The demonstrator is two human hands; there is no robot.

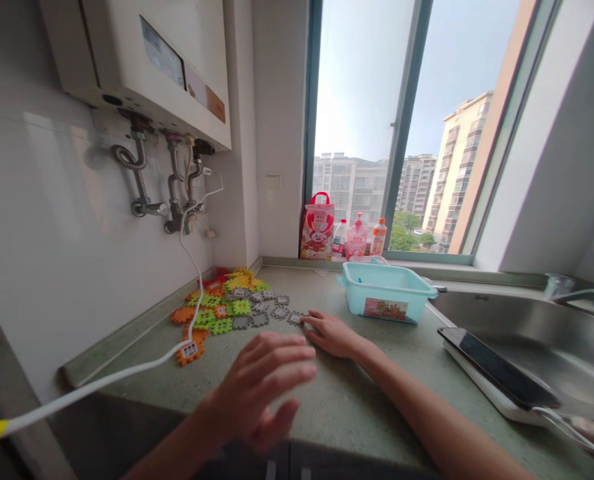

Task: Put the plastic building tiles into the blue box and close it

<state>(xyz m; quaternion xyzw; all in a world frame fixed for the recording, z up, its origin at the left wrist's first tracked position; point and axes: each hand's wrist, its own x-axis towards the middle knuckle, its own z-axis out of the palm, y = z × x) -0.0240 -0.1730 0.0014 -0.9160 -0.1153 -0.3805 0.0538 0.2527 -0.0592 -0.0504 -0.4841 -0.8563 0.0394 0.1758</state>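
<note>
Counter (pixel 337 407) | gray tile (pixel 295 319) flat, long axis unclear | left hand (pixel 263 383) unclenched, right hand (pixel 334 335) grip unclear

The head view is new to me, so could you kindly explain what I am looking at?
Certainly. There is no machine here: a person works bare-handed, and the single picture comes from a camera worn on their head, looking forward and down.

The left hand is raised above the counter, fingers loosely bent, and seems to hold nothing. The right hand lies low, its fingertips at the edge of a grey piece that lies on the counter.

To the left are toothed-edged colourful pieces; to the right is a light blue tub. Farther right, a phone lies beside the sink.
</note>
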